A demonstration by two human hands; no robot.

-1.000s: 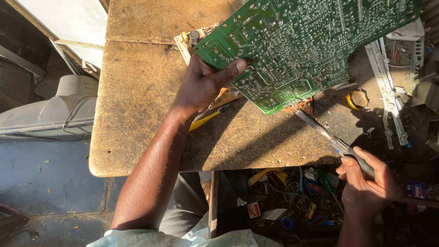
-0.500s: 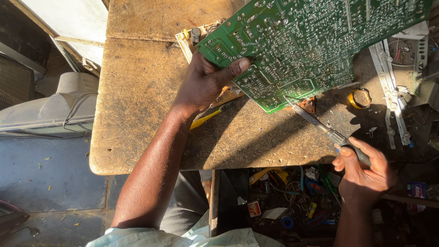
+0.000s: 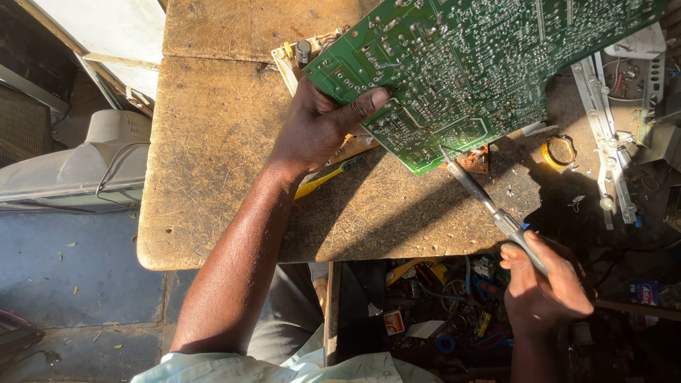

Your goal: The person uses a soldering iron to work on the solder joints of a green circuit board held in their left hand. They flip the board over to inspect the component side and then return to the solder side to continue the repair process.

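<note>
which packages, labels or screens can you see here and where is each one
Old monitor: on the floor left of the table, grey, bulky, rounded casing.
Small box: in the clutter under the table edge, red and white.
Small packet: far right, beside the right hand, blue and white.

Worn wooden table point(image 3: 213, 177) bears a yellow-handled tool point(image 3: 323, 181), tape roll point(image 3: 560, 150).
</note>
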